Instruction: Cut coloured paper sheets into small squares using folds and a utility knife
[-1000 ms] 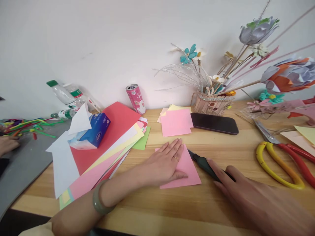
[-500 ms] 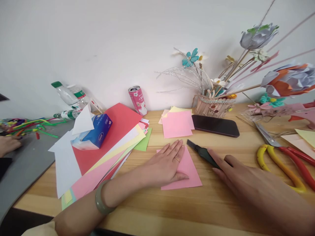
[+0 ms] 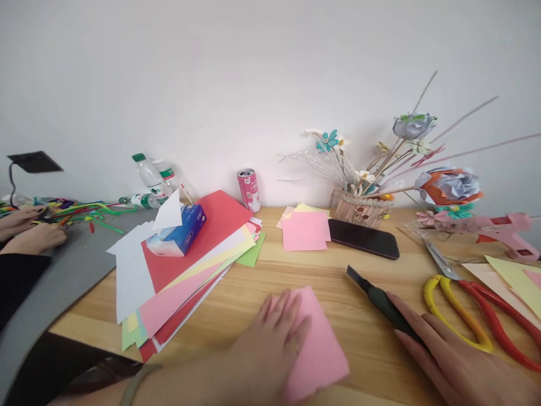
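Observation:
My left hand lies on a pink sheet of paper near the table's front edge. Its fingers are stretched out over the sheet's left part and slightly smeared by motion. To the right, my right hand is wrapped round a utility knife with a dark green handle. The blade points up and left, apart from the sheet. Beyond the hands sits a small stack of pink and yellow paper squares, beside a black phone.
Scissors with red and yellow handles lie right of the knife. A flower basket, pink can and pink glue gun line the back. Left are a tissue box on coloured paper and another person's hands.
The view has shifted, so the table objects sit lower. My left hand and the pink sheet have come nearer to the table's front edge. The knife stays in my right hand.

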`<state>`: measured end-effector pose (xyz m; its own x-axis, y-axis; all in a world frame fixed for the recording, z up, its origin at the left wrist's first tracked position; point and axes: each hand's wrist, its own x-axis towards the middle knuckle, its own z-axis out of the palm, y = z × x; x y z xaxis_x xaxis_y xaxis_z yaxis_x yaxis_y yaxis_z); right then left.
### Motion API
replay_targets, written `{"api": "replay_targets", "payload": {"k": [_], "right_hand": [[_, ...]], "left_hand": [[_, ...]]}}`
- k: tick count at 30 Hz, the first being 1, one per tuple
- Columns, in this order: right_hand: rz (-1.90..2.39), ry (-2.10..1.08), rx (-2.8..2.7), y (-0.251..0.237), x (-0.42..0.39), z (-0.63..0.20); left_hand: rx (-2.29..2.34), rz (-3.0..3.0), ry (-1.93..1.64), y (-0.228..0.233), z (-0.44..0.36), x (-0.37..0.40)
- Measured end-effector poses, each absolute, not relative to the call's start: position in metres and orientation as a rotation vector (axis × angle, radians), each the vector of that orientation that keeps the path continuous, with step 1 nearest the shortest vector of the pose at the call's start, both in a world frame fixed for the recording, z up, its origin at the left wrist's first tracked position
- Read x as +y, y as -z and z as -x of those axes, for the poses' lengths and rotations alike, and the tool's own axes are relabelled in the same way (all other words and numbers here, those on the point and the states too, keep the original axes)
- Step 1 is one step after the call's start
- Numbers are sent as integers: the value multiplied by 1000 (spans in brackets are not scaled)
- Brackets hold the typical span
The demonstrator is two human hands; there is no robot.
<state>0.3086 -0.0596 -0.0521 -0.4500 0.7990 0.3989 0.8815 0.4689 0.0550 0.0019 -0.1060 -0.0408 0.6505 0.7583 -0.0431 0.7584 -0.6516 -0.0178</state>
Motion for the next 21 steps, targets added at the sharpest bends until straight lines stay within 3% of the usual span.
{"api": "replay_targets", "payload": {"k": [5,10,16,21], "right_hand": [[1391,304,-2485,45,-56,-297],[1364,296,-2444,39,-48,-291],[1294,593,-2483,38,-43,-299],[1274,583,-2517,40,-38,-314]], "left_hand": [[1130,-3162,-13,50,5,-136],[860,-2882,-301,3,21,-125],[1227,-2916,-937,-33,28,-20],[1289,-2420,-597,-27,19,81]]}}
